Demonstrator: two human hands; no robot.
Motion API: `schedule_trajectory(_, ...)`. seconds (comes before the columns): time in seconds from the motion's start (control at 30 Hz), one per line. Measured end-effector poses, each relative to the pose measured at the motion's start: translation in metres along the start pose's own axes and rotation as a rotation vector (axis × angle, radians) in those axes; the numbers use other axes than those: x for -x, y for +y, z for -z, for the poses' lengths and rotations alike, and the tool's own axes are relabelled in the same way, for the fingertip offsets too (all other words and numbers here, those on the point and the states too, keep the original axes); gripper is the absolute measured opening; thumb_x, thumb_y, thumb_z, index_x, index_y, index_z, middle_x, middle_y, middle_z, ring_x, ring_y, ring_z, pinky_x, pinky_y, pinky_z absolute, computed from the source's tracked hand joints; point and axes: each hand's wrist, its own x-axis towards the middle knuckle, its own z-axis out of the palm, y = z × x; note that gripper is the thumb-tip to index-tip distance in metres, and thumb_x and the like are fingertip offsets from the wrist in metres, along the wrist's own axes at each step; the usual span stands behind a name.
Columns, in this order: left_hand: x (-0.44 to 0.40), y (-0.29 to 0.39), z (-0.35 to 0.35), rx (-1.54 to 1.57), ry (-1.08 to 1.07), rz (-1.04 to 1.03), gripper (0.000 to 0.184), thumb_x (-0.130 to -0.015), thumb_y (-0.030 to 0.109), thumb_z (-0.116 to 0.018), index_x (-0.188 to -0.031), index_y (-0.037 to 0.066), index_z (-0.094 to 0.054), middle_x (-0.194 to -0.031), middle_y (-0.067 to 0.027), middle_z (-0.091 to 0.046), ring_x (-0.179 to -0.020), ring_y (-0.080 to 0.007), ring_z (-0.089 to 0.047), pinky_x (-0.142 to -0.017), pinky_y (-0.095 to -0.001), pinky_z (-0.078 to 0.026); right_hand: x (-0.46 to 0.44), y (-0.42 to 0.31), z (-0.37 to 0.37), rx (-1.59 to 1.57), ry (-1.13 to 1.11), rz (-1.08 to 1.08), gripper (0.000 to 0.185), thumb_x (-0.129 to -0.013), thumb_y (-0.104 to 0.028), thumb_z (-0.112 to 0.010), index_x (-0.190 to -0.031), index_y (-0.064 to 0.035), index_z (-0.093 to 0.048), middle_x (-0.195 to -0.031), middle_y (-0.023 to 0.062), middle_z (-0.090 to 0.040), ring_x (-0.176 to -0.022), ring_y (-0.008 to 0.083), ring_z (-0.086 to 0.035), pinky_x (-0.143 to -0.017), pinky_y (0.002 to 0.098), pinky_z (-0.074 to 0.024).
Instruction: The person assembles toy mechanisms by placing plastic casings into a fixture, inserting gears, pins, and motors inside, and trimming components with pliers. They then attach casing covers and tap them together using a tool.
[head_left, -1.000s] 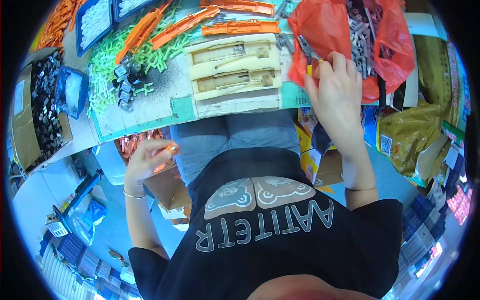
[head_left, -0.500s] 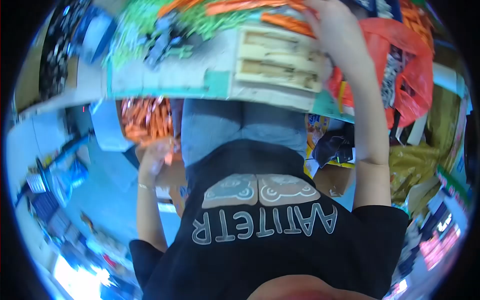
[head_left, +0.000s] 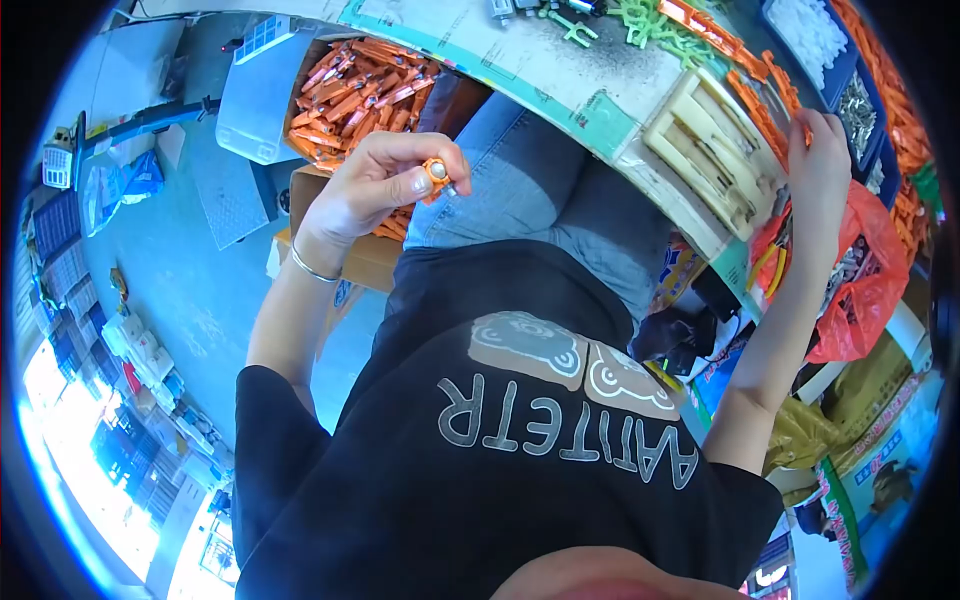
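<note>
My left hand [head_left: 385, 185] is raised over my lap. Its thumb and fingers pinch a small orange plastic piece [head_left: 437, 170] with a round, shiny end and a grey tip. Below and beyond it, a cardboard box [head_left: 305, 205] holds a heap of long orange plastic parts [head_left: 360, 95]. At the right of the table, my right hand [head_left: 822, 150] has its fingertips closed on the end of an orange plastic strip [head_left: 785, 85], one of several lying there. Left of that hand is a cream slotted block [head_left: 705, 150] at the table edge.
Light green branched pieces [head_left: 645, 25] lie on the table [head_left: 540, 75]. Blue bins with white bits [head_left: 808, 40] and metal screws [head_left: 856, 115] stand at the far right. A red plastic bag [head_left: 865, 290] with metal parts hangs by the table's right end.
My left hand has risen from beside the box to over my lap, with the orange piece in it. My view has turned, and the table now slants down to the right.
</note>
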Motion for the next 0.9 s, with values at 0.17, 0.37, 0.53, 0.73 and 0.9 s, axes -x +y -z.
schedule_trajectory(0.17,0.013,-0.011,0.007,-0.018,0.071,0.038,0.033,-0.086,0.033,-0.064,-0.097,0.002,-0.066,-0.093,-0.0076,-0.063,-0.088,-0.0136,-0.056,-0.074,-0.0254,-0.043,0.019,-0.008,0.016,-0.106,0.059,0.026,0.015,-0.09,-0.008,-0.055,-0.1,0.0015,-0.061,-0.099,0.0138,-0.06,-0.089,0.0289,-0.061,-0.075,0.0341,-0.0486)
schedule_trajectory(0.37,0.032,-0.022,0.023,-0.062,0.254,0.248,0.036,-0.083,0.036,-0.067,-0.094,0.002,-0.064,-0.088,-0.0072,-0.062,-0.086,-0.0167,-0.057,-0.096,-0.0324,-0.037,0.051,-0.027,0.016,-0.232,0.099,0.274,0.015,-0.083,0.001,-0.062,-0.098,0.0001,-0.062,-0.104,0.0122,-0.061,-0.095,0.0265,-0.061,-0.082,0.033,-0.0493)
schedule_trajectory(0.53,0.069,-0.081,0.065,-0.27,0.374,0.473,0.026,-0.088,0.024,-0.062,-0.099,-0.001,-0.064,-0.097,-0.004,-0.063,-0.098,-0.0122,-0.056,-0.091,-0.026,-0.04,0.064,-0.047,-0.002,-0.372,0.092,0.308,0.021,-0.074,0.0,-0.069,-0.094,0.0005,-0.062,-0.105,0.0153,-0.058,-0.097,0.0297,-0.06,-0.082,0.0349,-0.0497)
schedule_trajectory(0.73,0.125,-0.17,0.104,-0.876,0.322,0.866,0.03,-0.085,0.024,-0.064,-0.11,0.008,-0.064,-0.106,-0.0054,-0.066,-0.099,-0.0193,-0.06,-0.092,-0.0329,-0.043,0.062,-0.064,0.002,-0.385,0.098,0.342,0.021,-0.069,-0.001,-0.071,-0.088,-0.0001,-0.063,-0.1,0.0141,-0.057,-0.093,0.0294,-0.059,-0.079,0.0371,-0.0491)
schedule_trajectory(0.9,0.162,-0.198,0.102,-1.651,-0.021,1.023,0.052,-0.081,0.042,-0.062,-0.126,0.017,-0.055,-0.119,-0.0074,-0.062,-0.112,-0.027,-0.056,-0.1,-0.0503,-0.036,0.073,-0.059,0.023,-0.32,-0.095,0.247,0.01,-0.076,-0.003,-0.067,-0.084,0.0016,-0.063,-0.083,0.0115,-0.056,-0.077,0.0288,-0.058,-0.068,0.0379,-0.0463)
